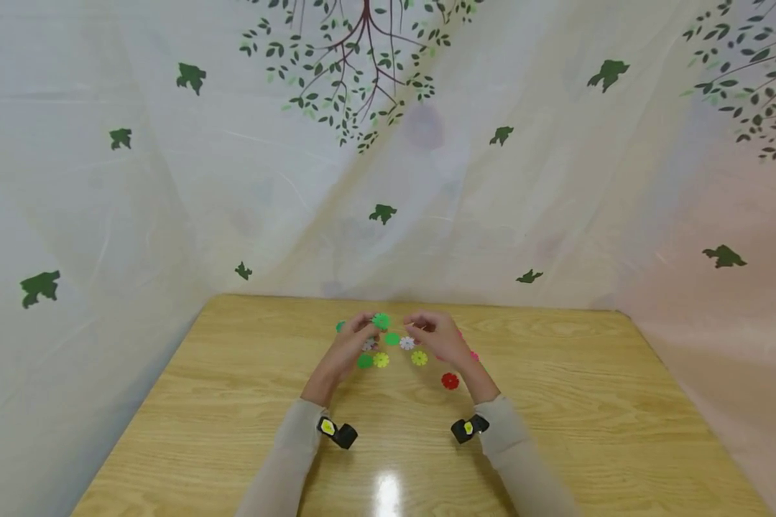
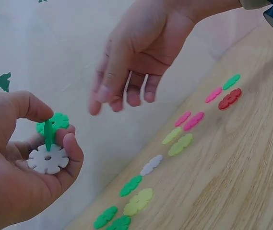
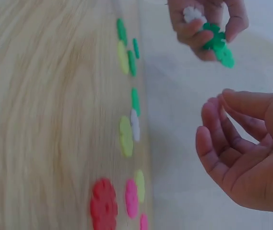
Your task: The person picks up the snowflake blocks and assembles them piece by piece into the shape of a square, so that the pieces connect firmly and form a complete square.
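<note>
- Wood table [image 1: 233, 445] backed by a leaf-print curtain [image 1: 284, 201]; I see loose discs [image 1: 416, 360] scattered towards the far edge. Red disc [image 1: 450, 381] sits furthest from that edge.
- Chain [image 2: 48, 136]: held above the table, nearer the far edge than the near side, in the left hand [image 1: 348, 348].
- Left grip: pinching the mid green [image 2: 49, 129], fingers curled behind the white disc [image 2: 56, 164].
- Right hand [image 1: 445, 339]: beside the chain, apart from it; fingers loosely bent, nothing between them.
- Risk: joints look like plain slot fits. Can't tell seating depth. If shallow, an off-axis push would likely pop the end green [image 2: 59, 120].
- Risk: pinch seems to sit close to the joint; too tight could twist it, too slack drops the chain among the loose ones.
- Axis: long axis runs white disc to end green, rising out of the left hand towards the far edge; mid green stands crosswise to the white disc's face.
</note>
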The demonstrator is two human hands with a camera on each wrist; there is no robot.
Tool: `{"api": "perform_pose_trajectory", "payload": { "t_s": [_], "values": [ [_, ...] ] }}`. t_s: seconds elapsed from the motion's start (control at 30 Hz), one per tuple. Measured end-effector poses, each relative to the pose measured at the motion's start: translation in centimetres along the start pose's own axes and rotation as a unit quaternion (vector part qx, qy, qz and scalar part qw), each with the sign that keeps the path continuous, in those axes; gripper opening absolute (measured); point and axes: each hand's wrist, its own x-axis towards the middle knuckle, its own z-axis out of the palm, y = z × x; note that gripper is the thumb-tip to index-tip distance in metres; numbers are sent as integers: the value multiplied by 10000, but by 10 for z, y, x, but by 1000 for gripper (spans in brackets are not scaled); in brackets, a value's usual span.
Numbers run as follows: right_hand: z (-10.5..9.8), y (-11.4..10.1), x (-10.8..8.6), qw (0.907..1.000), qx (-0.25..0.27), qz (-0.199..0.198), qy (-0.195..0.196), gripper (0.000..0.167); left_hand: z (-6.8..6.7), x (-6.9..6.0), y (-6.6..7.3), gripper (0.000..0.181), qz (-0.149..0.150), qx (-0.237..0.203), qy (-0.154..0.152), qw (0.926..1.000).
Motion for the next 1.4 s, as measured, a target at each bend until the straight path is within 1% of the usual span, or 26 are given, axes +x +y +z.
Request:
{"api": "perform_pose_trajectory", "payload": {
  "t_s": [0.07, 0.13, 0.23, 0.33, 0.5, 0.6, 0.73, 0.87, 0.93, 1.03, 1.2, 1.3, 1.4],
  "values": [
    [-6, 2, 0, 9990, -301, 53, -326, 22, -1, 0, 1, 33, -48, -84, 131, 9999],
    [-11, 4, 0, 9955, -609, 77, -727, 20, -1, 0, 1, 31, -74, -54, 240, 9997],
    [-16, 7, 0, 9859, -1080, 129, -1269, 18, -2, 0, 1, 25, -88, -52, 382, 9992],
    [-21, 8, -1, 9777, -1388, 166, -1567, 15, -3, 0, 1, 22, -103, -79, 496, 9987],
    [-25, 9, 0, 9685, -1882, 288, -1605, 15, -4, 1, 2, 22, -114, -104, 549, 9984],
    [-25, 13, 2, 9606, -2240, 361, -1605, 17, -5, 2, 3, 23, -108, -82, 557, 9984],
    [-23, 17, 4, 9542, -2445, 540, -1637, 20, -6, 3, 3, 22, -89, -95, 529, 9985],
    [-20, 16, 6, 9474, -2655, 717, -1635, 21, -7, 5, 4, 20, -69, -154, 525, 9985],
    [-18, 17, 7, 9441, -2781, 715, -1622, 22, -7, 4, 5, 21, -69, -177, 540, 9984],
    [-17, 17, 6, 9435, -2813, 645, -1628, 21, -6, 3, 6, 21, -72, -240, 535, 9983],
    [-15, 19, 4, 9481, -2635, 614, -1669, 22, -7, 1, 3, 22, -76, -232, 496, 9985],
    [-15, 20, 4, 9518, -2491, 591, -1692, 24, -7, 1, 1, 22, -43, -190, 457, 9988],
    [-15, 20, 3, 9586, -2245, 497, -1679, 24, -7, 1, 0, 22, 33, -172, 424, 9989]
  ]
}}
